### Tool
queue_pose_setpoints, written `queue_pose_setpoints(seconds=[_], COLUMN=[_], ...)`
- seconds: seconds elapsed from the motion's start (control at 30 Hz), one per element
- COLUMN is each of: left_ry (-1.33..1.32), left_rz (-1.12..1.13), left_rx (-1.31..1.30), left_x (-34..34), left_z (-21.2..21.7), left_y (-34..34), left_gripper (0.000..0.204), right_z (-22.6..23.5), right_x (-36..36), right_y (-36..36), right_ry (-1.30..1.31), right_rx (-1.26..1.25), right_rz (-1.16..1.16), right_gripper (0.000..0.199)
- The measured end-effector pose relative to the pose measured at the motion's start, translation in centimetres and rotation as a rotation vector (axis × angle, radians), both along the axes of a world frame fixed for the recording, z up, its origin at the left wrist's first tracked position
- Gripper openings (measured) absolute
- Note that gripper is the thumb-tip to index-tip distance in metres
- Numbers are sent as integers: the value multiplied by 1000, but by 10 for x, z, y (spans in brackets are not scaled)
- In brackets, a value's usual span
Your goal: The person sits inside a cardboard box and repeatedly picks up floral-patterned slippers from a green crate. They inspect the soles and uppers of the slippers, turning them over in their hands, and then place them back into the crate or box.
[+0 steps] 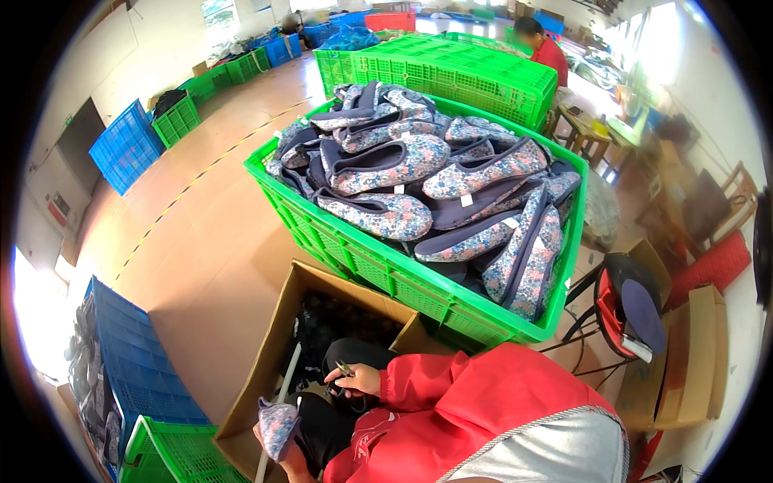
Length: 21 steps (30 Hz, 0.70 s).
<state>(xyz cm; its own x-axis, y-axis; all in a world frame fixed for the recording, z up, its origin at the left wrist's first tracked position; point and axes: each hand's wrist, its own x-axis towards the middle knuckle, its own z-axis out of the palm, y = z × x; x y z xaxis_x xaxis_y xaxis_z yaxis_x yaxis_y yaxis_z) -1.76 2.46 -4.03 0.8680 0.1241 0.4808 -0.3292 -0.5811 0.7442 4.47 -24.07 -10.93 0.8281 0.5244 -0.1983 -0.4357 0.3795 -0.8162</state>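
Note:
My left hand, low in the view, is closed around a flower-patterned slipper with a dark lining. To its right, my right hand grips a small pair of scissors; metal shows above the fingers and a dark handle below them. The scissors and the slipper are apart. Just beyond my hands a big green crate is heaped with more slippers in the same floral cloth, some bearing small white tags. Part of the left hand's fingers is hidden behind the slipper.
An open cardboard box with dark scraps stands by my legs, a pale rod across it. Blue and green crates are at left. A stool stands right; a person in red sits farther back.

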Motion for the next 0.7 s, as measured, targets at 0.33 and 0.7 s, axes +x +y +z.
queue_pose_setpoints(seconds=[0.33, 0.7], left_ry=[341, 423], left_rz=[103, 209], left_rx=[-519, -716], left_x=[-28, -41], left_z=[-22, -43], left_y=[-3, 2], left_gripper=[33, 38], right_z=[0, -3], right_x=[0, 1], right_y=[1, 1], right_ry=[16, -19], right_rx=[8, 11], right_rz=[-11, -10], right_gripper=[28, 28])
